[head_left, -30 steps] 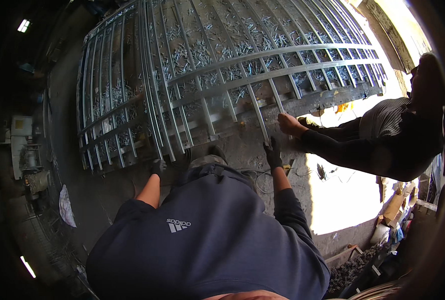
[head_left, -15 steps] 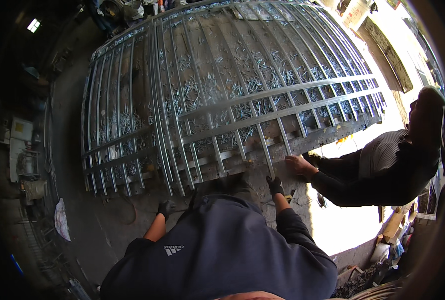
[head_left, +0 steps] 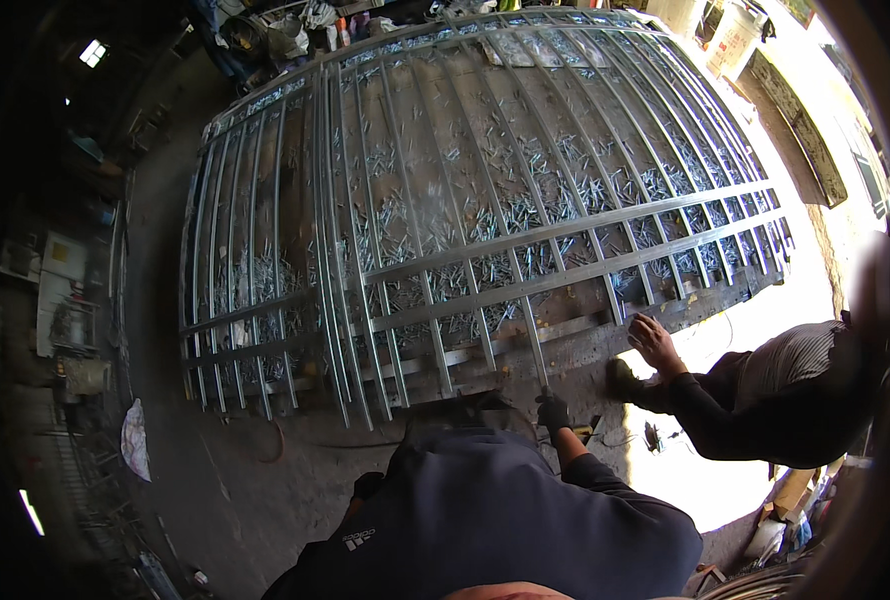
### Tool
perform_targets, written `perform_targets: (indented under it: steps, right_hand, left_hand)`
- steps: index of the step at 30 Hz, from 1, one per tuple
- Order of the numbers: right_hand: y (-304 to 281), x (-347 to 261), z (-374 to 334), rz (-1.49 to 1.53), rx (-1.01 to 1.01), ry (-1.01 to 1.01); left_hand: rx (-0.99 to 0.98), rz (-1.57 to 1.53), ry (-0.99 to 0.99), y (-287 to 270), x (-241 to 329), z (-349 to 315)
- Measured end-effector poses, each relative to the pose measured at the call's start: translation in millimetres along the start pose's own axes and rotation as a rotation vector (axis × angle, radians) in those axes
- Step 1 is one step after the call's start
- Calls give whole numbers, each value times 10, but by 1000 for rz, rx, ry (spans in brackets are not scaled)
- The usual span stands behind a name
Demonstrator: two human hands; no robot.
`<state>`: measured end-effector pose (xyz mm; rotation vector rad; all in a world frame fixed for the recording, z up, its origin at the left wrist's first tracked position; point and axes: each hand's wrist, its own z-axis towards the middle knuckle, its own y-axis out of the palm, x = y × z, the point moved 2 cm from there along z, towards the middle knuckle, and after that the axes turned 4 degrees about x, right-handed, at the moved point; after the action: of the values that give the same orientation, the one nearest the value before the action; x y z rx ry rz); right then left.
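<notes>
A large metal railing panel of silvery square tubes [head_left: 525,290] lies in front of me, with long parallel bars crossed by rails. In a dark glove, my right hand [head_left: 553,412] is closed around the near end of one bar [head_left: 531,345] that sticks out past the others around it. My left hand [head_left: 368,485], also dark-gloved, hangs low by my body, away from the panel; its fingers are too dark and hidden to read. To the right, a co-worker's bare hand [head_left: 655,345] is held just off another bar's end [head_left: 613,300], fingers spread.
Short metal pieces [head_left: 405,215] lie scattered in heaps beneath the bars. The co-worker [head_left: 775,400] stands close at my right. A white bucket [head_left: 735,40] stands at the far right, near a long trough [head_left: 795,125]. Shelving and machines [head_left: 65,290] line the dark left side.
My left hand has drawn back toward my body. The co-worker's hand has let go of its bar, which now juts out less. My right hand stays at its bar's end; the view has shifted.
</notes>
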<state>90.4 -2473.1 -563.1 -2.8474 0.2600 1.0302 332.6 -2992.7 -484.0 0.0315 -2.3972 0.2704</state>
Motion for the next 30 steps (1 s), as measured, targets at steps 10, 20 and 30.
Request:
perform_targets:
  steps: [10,20,30]
  right_hand:
    - [223,-245,44,-167,162,-131]
    - [268,-333,-63,140,198,-8]
    - [735,-895,682,129,-30,-254]
  left_hand:
    - [104,-180,-29,207,183,-316]
    - [197,112,69,-96,-157,-395]
    - [152,-73,-138,-618,-734,-745]
